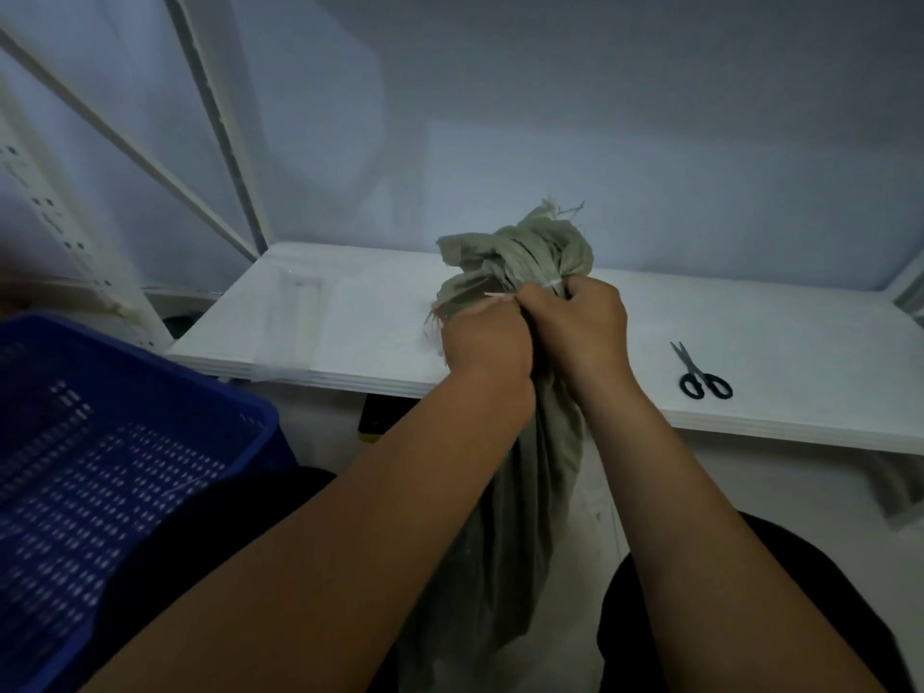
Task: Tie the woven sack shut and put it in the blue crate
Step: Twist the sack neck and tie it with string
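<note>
A grey-green woven sack (520, 517) stands between my knees, its gathered mouth (530, 247) bunched up above the shelf edge. My left hand (485, 337) and my right hand (580, 325) both grip the sack's neck side by side, fingers curled round the bunched fabric. A thin pale tie (552, 284) wraps the neck just above my right hand, and a pale end sticks out by my left fingers. The blue perforated crate (100, 467) sits low at the left, open and with nothing visible inside.
A white shelf board (350, 322) runs across behind the sack. Black-handled scissors (700, 375) lie on it to the right. White rack uprights (220, 122) stand at the left. A plain wall fills the back.
</note>
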Motion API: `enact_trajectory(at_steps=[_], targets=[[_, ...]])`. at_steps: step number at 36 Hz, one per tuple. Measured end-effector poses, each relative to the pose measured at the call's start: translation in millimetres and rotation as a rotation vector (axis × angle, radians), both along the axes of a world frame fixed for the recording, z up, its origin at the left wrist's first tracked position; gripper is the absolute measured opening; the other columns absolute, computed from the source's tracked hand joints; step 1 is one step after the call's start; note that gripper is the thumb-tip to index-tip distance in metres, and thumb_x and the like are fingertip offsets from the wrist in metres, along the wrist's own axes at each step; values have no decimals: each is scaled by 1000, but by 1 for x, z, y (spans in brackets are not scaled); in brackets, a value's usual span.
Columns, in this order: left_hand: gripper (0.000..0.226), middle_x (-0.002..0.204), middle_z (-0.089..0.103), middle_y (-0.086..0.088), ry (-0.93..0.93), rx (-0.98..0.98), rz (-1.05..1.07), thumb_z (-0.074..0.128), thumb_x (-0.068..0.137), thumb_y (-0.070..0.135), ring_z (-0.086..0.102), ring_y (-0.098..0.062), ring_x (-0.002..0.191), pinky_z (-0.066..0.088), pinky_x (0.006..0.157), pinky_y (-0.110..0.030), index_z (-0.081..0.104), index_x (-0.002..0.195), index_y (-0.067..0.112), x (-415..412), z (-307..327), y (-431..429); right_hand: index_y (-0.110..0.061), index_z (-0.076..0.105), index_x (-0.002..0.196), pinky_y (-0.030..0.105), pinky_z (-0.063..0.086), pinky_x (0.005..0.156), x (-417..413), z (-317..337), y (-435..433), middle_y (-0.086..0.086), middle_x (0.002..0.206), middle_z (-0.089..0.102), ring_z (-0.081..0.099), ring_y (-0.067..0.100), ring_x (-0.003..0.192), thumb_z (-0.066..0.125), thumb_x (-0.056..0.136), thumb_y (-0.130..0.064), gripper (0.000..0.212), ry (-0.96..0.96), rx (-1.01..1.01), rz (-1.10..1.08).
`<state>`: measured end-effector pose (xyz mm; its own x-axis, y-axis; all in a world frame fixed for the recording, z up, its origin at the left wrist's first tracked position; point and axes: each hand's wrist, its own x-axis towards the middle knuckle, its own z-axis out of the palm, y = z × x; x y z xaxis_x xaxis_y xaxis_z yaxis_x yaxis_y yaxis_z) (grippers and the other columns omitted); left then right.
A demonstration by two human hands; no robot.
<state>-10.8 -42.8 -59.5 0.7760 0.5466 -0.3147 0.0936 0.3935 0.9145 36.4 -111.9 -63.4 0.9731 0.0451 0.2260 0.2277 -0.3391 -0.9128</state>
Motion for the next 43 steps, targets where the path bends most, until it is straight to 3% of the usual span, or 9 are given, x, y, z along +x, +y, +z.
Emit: enact_trajectory(at_steps=[3,8,12,16,21,28,33,37,43], targets=[[28,128,64,-20,-8,-108,41,53,99,13,54,-14,67,47,65,-29,62,122,1,-5,4,-12,-19,39,51,19,30,44,-6,-1,-2,-11,46,40,36,5,45,69,81,-24,42,-5,4,14],[11,102,74,-9,-45,-110,71,66,94,18,70,-21,94,55,93,-34,74,97,11,-8,-6,-18,-21,37,50,23,31,49,-8,-6,-13,-14,38,39,36,4,43,71,80,-24,45,25,65,19],[10,94,77,-10,-71,-5,23,70,91,18,72,-27,95,56,95,-45,78,89,12,-4,-22,-6,-22,39,50,20,30,46,-5,-11,-19,-16,37,40,37,0,40,71,81,-24,45,42,42,42],[18,85,76,1,-178,326,77,65,93,15,72,-17,88,57,88,-35,78,83,19,-8,-40,12,-22,51,57,11,32,42,1,-12,-9,-12,55,52,47,0,49,71,83,-30,34,-6,-98,114],[29,83,76,1,-206,350,149,65,94,14,71,-13,84,57,84,-28,74,71,28,5,-38,30,-26,53,58,8,33,43,13,-15,14,-14,61,56,50,-4,54,69,85,-37,34,-69,-191,148],[25,72,70,10,-237,477,189,61,97,14,63,0,69,52,72,-15,72,75,19,17,-35,43,-20,49,54,11,30,40,27,-20,31,-9,54,51,46,-1,43,66,86,-45,44,-34,-193,149],[26,75,72,-2,-257,545,227,59,98,18,69,-19,79,57,79,-35,73,78,7,21,-34,46,-23,42,52,22,29,46,25,-19,34,-7,53,48,44,7,49,56,91,-54,51,-26,-256,140],[27,77,72,-7,-283,509,257,58,97,20,69,-25,79,57,80,-45,72,80,5,24,-33,43,-23,50,61,26,32,51,21,-16,32,-2,68,58,53,12,61,47,92,-62,51,-12,-288,157],[26,71,72,-1,-282,231,250,63,96,16,67,-12,72,59,80,-34,74,73,13,21,-28,46,-19,61,85,28,38,57,19,-22,29,-3,81,61,58,15,75,42,95,-62,48,-81,-380,182]])
